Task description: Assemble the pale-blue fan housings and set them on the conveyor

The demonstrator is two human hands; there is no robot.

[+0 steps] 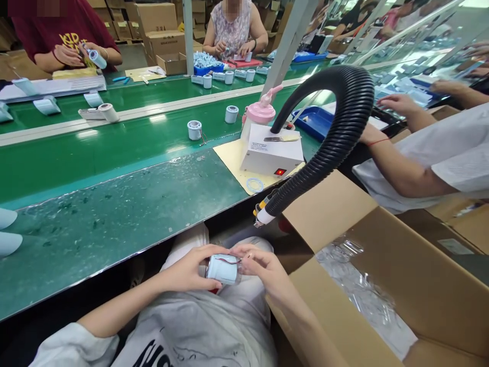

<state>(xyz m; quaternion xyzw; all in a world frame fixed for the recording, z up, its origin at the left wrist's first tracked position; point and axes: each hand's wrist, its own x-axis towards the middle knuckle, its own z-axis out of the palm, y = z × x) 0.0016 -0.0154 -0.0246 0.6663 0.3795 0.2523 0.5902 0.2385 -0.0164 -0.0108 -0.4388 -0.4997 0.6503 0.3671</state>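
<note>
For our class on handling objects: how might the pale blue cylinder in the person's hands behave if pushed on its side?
The pale blue cylinder would probably roll, given its round wall. It seems fairly stiff, as no dent shows where the left hand grips it. Its thin dark wire looks floppy and might snag.

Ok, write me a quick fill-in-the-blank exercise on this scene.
1. The left hand holds a pale blue cylinder above the person's ____, with the right hand at its other end.
2. The ribbed hose on the white box is coloured ____.
3. The switch on that box glows ____.
4. The open carton holds pieces of ____ plastic.

Missing words: lap; black; red; clear.
</note>
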